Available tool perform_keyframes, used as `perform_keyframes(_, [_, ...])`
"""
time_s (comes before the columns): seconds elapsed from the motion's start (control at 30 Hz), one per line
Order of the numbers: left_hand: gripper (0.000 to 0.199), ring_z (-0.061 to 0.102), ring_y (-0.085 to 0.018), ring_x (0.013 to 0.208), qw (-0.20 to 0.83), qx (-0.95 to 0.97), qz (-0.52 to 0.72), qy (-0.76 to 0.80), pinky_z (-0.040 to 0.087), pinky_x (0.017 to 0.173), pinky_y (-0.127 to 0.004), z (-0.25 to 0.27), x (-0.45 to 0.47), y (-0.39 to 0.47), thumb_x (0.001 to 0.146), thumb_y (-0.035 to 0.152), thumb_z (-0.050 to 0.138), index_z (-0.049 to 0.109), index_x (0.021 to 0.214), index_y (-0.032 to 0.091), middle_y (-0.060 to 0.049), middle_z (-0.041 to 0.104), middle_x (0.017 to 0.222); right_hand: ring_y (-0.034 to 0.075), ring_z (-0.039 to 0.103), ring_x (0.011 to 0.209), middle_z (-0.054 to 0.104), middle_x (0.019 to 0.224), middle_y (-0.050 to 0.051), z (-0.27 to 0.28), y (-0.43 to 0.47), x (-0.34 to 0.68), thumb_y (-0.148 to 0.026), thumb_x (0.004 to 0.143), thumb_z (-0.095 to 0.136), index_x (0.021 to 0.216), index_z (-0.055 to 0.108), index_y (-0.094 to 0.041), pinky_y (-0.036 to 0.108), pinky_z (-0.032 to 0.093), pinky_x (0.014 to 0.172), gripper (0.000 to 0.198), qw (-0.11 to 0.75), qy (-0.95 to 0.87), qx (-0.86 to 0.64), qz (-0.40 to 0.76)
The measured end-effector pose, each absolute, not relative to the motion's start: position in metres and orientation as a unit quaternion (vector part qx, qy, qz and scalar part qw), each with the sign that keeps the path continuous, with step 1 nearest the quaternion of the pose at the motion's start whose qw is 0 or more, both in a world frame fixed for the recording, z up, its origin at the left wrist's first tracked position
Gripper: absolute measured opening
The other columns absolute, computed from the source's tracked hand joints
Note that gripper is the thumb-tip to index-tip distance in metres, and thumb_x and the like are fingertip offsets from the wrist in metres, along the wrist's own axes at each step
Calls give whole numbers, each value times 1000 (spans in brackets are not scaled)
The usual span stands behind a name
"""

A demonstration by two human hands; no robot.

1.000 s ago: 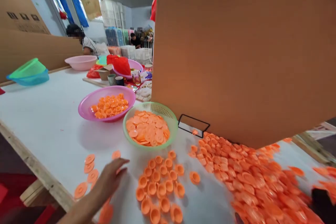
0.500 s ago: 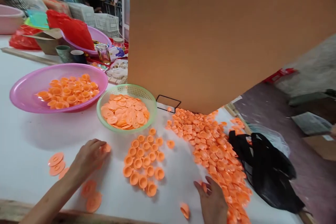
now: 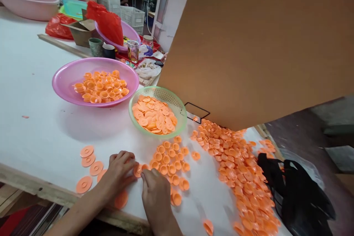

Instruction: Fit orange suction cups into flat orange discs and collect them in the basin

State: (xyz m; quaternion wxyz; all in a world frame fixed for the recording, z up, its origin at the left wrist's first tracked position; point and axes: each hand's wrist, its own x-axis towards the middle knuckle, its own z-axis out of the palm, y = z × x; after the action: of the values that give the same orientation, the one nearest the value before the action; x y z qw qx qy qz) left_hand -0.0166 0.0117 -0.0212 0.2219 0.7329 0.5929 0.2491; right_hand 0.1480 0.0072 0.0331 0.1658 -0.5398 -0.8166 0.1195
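Disc pinched by left hand lies beside right hand, whose hold is unclear.

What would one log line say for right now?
left hand: at orange disc | right hand: near orange cups | green basket: holds piled discs | pink basin: holds piled cups

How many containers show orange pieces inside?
2: the nearest pink basin, and the green colander to its right, beside the cardboard. Others may be hidden behind that sheet.
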Motion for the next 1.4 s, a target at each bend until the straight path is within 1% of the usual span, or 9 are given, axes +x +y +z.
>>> perform_keyframes(0.23, [13, 49, -23, 104, 227, 708, 298, 599, 30, 85, -40, -29, -11, 7, 82, 20, 65, 72, 90, 28, -5, 61, 110, 15, 52, 53, 57, 63, 2, -5, 0, 136, -10, 88, 37, 81, 62, -20, 27, 30, 52, 28, 166, -827, -532, 70])
perform_keyframes(0.43, [30, 53, -19, 99, 302, 712, 288, 565, 30, 82, -38, -10, -15, 20, 86, 10, 47, 70, 96, 28, -3, 65, 102, 15, 51, 54, 56, 63, 2, -9, -5, 132, -11, 92, 32, 80, 59, -19, 26, 33, 51, 31, 193, -821, -536, 44])
perform_keyframes(0.57, [20, 55, -18, 86, 361, 706, 251, 556, 31, 76, -34, -10, -10, 36, 86, 20, 53, 67, 72, 22, -1, 66, 80, 16, 54, 55, 57, 64, 3, -13, -8, 129, -9, 85, 36, 76, 57, -19, 26, 36, 52, 25, 190, -815, -547, 25])
perform_keyframes(0.73, [20, 54, -20, 86, 323, 724, 184, 581, 28, 71, -33, -13, -3, 50, 82, 19, 51, 64, 66, 21, 0, 66, 76, 18, 58, 56, 62, 67, 3, -23, -5, 124, -14, 75, 46, 79, 58, -20, 27, 38, 50, 14, 127, -800, -585, 38])
perform_keyframes(0.93, [23, 58, -22, 84, 265, 754, 137, 585, 28, 70, -34, -8, -2, 43, 83, 20, 46, 64, 68, 21, -2, 67, 77, 16, 61, 59, 66, 71, 1, 4, -7, 131, -15, 75, 49, 83, 62, -20, 24, 42, 53, 16, 121, -804, -569, 124])
perform_keyframes(1.03, [32, 59, -19, 74, 238, 739, 182, 604, 31, 71, -34, -13, 3, 33, 90, 32, 39, 61, 70, 20, -3, 67, 75, 14, 63, 71, 68, 78, 1, 29, 0, 170, -17, 86, 44, 86, 66, -22, 22, 47, 64, 23, 228, -772, -568, 171])
perform_keyframes(1.13, [34, 59, -17, 68, 267, 720, 215, 604, 35, 71, -33, -15, 17, 32, 90, 35, 36, 62, 73, 21, -1, 69, 77, 17, 65, 85, 70, 95, 6, 53, 30, 245, -22, 89, 43, 97, 69, -19, 24, 49, 74, 28, 304, -645, -690, 122])
perform_keyframes(1.23, [32, 64, -17, 72, 327, 674, 266, 607, 42, 70, -30, -14, 25, 40, 88, 38, 40, 68, 90, 24, 0, 72, 85, 22, 63, 96, 69, 104, 13, 69, 61, 329, -16, 82, 46, 99, 70, -13, 32, 47, 86, 30, 231, -508, -827, 70])
perform_keyframes(1.4, [38, 65, -21, 84, 273, 674, 335, 600, 47, 75, -31, -32, -16, 44, 84, 54, 48, 70, 97, 26, -1, 72, 95, 22, 64, 77, 68, 75, 8, 79, 40, 400, -20, 76, 54, 76, 70, -15, 31, 47, 73, 17, 150, -480, -854, 133])
